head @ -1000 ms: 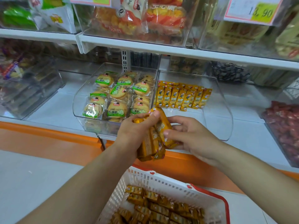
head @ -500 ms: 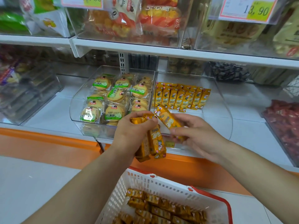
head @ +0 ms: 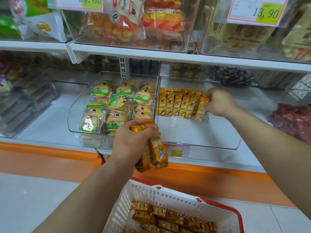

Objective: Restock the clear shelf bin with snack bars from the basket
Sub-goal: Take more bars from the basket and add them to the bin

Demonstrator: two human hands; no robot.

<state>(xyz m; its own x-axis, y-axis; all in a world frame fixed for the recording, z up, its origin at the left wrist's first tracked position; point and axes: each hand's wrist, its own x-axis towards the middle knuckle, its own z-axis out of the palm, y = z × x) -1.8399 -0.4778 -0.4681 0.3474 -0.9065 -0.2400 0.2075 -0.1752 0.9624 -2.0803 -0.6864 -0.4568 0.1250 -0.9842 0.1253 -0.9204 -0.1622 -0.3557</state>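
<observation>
Your right hand (head: 218, 102) pinches one yellow snack bar (head: 201, 109) at the right end of the row of bars (head: 176, 105), touching its neighbour; the row stands upright across the back of the clear shelf bin (head: 225, 142); your left hand (head: 133, 142) grips a bundle (head: 156, 151) of the same bars in front of the bin's left front corner, their ends hanging below your fist; your hands are well apart. Below you, the white basket (head: 168, 197) with a red rim holds a loose heap of bars (head: 168, 219). Just left of the task bin, a second clear bin (head: 74, 121) holds round biscuits (head: 116, 105) in green-labelled wrappers; both bins sit on the white shelf (head: 50, 125); the upper shelf (head: 168, 56) carries bagged snacks (head: 159, 19) and a price tag (head: 262, 11) reading 13.90.
</observation>
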